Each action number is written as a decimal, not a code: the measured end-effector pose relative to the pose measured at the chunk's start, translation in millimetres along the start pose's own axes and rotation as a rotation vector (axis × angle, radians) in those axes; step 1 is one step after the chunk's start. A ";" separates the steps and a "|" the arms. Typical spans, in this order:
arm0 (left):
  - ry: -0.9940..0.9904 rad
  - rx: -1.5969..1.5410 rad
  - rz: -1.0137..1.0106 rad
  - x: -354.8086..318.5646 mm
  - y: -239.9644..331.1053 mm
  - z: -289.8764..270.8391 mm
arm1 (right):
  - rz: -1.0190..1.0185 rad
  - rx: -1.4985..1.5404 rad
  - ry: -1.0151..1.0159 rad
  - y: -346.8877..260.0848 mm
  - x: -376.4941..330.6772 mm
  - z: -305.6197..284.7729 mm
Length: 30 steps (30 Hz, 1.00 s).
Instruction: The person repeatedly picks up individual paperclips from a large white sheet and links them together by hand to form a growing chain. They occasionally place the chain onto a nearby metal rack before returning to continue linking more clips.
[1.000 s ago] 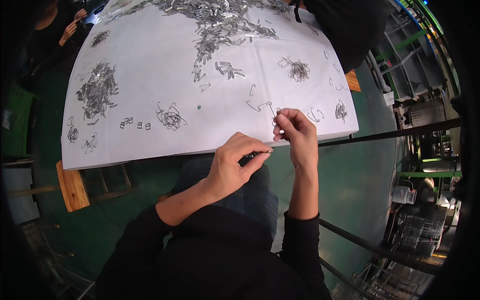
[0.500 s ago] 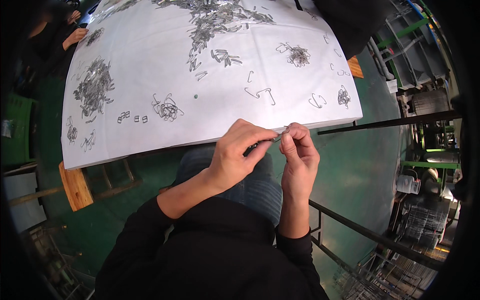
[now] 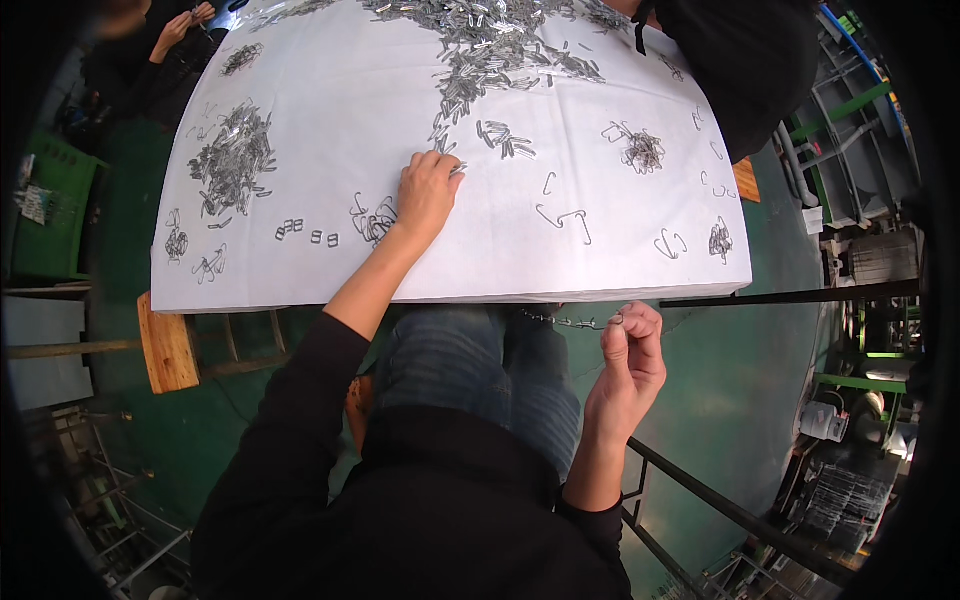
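Observation:
My left hand [image 3: 428, 195] reaches over the white table top [image 3: 320, 170], palm down with fingers bent together. At its thumb and fingertips is a small metal link [image 3: 458, 169], partly covered by them. Past the fingers lie several loose oblong metal links [image 3: 506, 141]. My right hand [image 3: 632, 365] stays off the table's near edge, thumb and fingers pinching the end of a thin metal chain [image 3: 575, 323]. That chain runs left below the edge, over my legs, where its far part is hidden.
A large heap of links [image 3: 490, 60] spreads at the back, another pile [image 3: 232, 160] at the left. Bent wire hooks lie in clusters [image 3: 642, 152]. Small double-loop pieces [image 3: 290, 228] sit near the front. Co-workers' hands [image 3: 175, 30] show at far left; a dark sleeve [image 3: 735, 60] leans in at the right.
My left hand has left the chain and moved forward onto the table, to the loose links. My right hand keeps its pinch on the chain. The view has shifted slightly.

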<state>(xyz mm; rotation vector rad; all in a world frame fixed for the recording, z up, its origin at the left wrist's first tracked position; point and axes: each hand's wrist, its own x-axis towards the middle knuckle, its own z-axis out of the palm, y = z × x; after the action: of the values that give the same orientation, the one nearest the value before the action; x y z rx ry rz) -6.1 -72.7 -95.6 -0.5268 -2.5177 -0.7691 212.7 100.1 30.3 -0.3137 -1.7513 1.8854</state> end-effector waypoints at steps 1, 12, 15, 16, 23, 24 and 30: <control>-0.026 0.055 0.039 0.0 -4.1 4.8 | 0.001 0.001 -0.005 0.2 -0.3 0.6; -0.389 -0.702 -0.257 2.9 76.0 -45.8 | -0.063 -0.179 0.002 10.9 -1.4 1.6; -0.545 -1.117 -0.359 -15.1 124.2 -79.0 | -0.094 -0.252 0.005 13.7 0.0 2.7; -0.567 -1.109 -0.366 -18.7 134.9 -88.4 | -0.098 -0.263 0.003 13.9 -0.2 2.7; -0.457 -1.020 -0.191 -27.4 158.4 -108.0 | -0.139 -0.421 0.019 15.4 -0.2 -0.1; -0.418 -0.997 -0.181 -29.1 159.4 -107.0 | -0.165 -0.457 0.028 16.0 0.8 0.4; -0.240 -0.979 -0.006 -35.0 157.1 -97.9 | -0.053 -0.352 -0.161 20.0 13.2 -10.8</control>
<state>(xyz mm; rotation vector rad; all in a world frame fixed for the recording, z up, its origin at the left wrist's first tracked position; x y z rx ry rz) 127.5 -17.8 25.3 -0.9506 -2.1812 -2.0435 202.8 116.1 12.0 -0.2459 -2.1797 1.5977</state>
